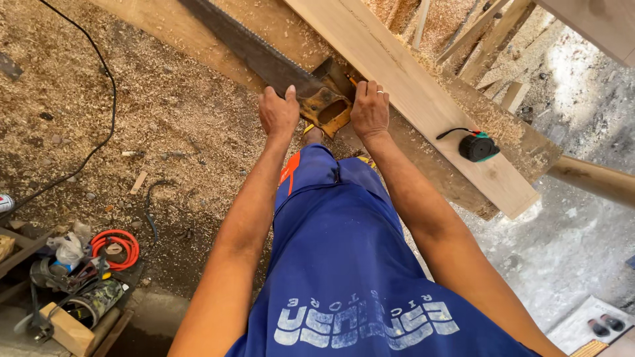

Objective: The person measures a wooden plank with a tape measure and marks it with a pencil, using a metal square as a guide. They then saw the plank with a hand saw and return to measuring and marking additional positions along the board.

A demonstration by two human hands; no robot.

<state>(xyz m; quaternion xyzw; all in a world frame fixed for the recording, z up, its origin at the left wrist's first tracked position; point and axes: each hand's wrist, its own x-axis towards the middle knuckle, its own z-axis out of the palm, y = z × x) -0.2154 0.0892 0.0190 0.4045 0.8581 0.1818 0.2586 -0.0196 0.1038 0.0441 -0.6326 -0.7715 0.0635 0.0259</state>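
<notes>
A long hand saw (254,54) with a dark rusty blade and a worn yellow wooden handle (327,109) lies across a lower plank. My left hand (278,112) rests on the blade just beside the handle, fingers together. My right hand (370,109), with a ring on one finger, presses on the edge of a long pale wooden plank (423,92) next to the handle. A small pencil tip shows by my right fingers. A black and green tape measure (479,147) sits on the pale plank near its end.
Sawdust covers the floor (132,99) at the left. A black cable (109,99) curves across it. At lower left lie an orange coiled hose (116,244), tools and a wood block (66,328). More timber leans at upper right; pale concrete lies to the right.
</notes>
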